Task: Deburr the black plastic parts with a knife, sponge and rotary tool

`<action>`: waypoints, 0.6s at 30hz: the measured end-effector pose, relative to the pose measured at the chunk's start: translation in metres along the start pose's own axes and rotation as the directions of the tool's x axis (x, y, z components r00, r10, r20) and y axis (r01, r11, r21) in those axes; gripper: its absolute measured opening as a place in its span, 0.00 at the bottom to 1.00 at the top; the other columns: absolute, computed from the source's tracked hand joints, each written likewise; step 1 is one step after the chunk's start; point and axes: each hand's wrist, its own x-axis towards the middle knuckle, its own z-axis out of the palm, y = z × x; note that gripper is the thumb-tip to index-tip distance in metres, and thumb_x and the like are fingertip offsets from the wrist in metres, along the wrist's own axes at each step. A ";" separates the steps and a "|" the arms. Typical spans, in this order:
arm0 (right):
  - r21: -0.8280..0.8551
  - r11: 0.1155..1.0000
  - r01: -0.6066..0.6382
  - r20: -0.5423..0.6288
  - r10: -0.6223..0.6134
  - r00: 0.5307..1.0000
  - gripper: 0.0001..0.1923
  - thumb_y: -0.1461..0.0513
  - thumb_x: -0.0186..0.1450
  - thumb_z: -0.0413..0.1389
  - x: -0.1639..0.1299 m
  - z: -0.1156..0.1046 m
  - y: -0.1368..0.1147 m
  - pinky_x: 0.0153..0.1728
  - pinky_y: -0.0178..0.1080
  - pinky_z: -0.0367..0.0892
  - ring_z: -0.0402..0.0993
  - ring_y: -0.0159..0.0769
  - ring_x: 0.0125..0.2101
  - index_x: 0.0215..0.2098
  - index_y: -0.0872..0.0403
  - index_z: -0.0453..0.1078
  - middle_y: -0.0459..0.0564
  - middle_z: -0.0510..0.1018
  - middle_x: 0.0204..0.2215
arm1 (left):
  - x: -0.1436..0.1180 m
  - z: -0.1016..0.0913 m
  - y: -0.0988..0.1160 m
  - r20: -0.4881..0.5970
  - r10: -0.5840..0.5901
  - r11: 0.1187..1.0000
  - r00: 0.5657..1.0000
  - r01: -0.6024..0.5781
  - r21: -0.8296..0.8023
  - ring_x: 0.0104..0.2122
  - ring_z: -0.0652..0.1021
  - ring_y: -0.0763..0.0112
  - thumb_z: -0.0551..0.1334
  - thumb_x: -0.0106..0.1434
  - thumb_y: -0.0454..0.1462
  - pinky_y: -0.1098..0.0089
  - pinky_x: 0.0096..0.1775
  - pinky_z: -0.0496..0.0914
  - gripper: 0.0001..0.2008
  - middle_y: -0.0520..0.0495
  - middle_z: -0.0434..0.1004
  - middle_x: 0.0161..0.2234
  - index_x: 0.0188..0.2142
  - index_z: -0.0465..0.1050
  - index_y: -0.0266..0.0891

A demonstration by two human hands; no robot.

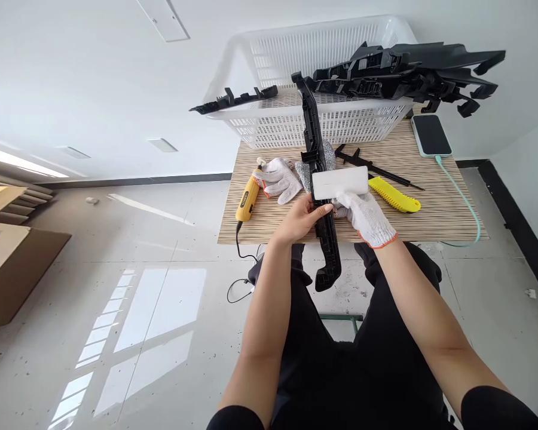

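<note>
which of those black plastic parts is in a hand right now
The long, narrow black plastic part gripped by the bare left hand, its hooked end toward the person; the other black plastic parts rest on the white slatted plastic basket.

Black short sleeves (495,409), black trousers (376,325); left hand (301,219) bare, right hand (362,210) in a white knit glove (370,221), orange trim (385,241) at the glove's wrist.

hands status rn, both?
Left hand: bare, closed, holding the long black part.
Right hand: gloved, closed, holding the white block over that part.
</note>
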 end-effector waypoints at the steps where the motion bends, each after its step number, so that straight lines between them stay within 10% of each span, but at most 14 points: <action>1: 0.000 1.000 0.000 -0.003 0.000 1.000 0.14 0.56 0.50 0.68 0.000 0.000 0.000 0.26 0.37 0.76 0.74 0.33 0.26 0.30 0.52 0.72 0.42 0.74 0.22 | 0.000 0.000 0.000 0.000 0.000 1.000 1.000 0.000 0.000 0.40 0.82 0.64 0.70 0.61 0.52 0.64 0.44 0.74 0.23 0.44 0.83 0.38 0.43 0.72 0.37; 18: -0.004 0.996 0.092 -0.046 -0.092 0.995 0.14 0.53 0.53 0.67 -0.005 0.004 -0.001 0.29 0.38 0.76 0.73 0.33 0.28 0.30 0.52 0.73 0.44 0.76 0.25 | -0.001 0.003 0.002 -0.022 -0.021 0.999 1.000 0.021 0.027 0.38 0.81 0.66 0.70 0.60 0.52 0.66 0.42 0.75 0.23 0.44 0.82 0.37 0.42 0.72 0.37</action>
